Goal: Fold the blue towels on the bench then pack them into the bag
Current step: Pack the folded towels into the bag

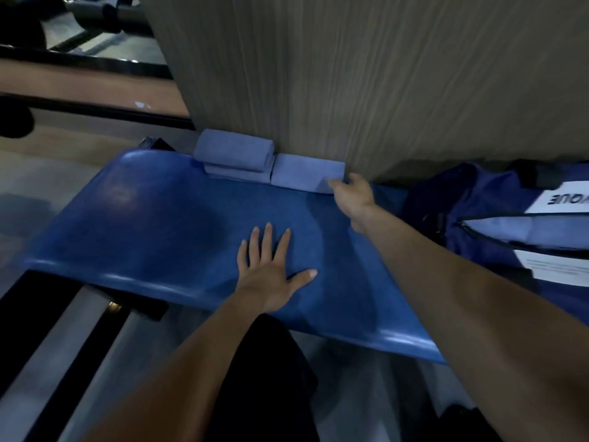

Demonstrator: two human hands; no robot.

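Observation:
A glossy blue bench (pixel 165 218) runs across the view. At its back edge, against the wall, lie folded light-blue towels: a stack of two (pixel 234 154) on the left and a single folded towel (pixel 304 172) to its right. My right hand (pixel 353 196) grips the near right corner of that single towel, thumb on top. My left hand (pixel 271 266) lies flat on the bench seat, fingers spread and straight, holding nothing. A dark blue bag (pixel 478 205) sits at the bench's right end, unzipped, with a light-blue towel (pixel 510 229) showing inside.
A grey wood-grain wall panel (pixel 382 74) rises directly behind the towels. Grey floor (pixel 79 173) lies left of the bench, with a black frame (pixel 47 301) low on the left. White labels are on the bag.

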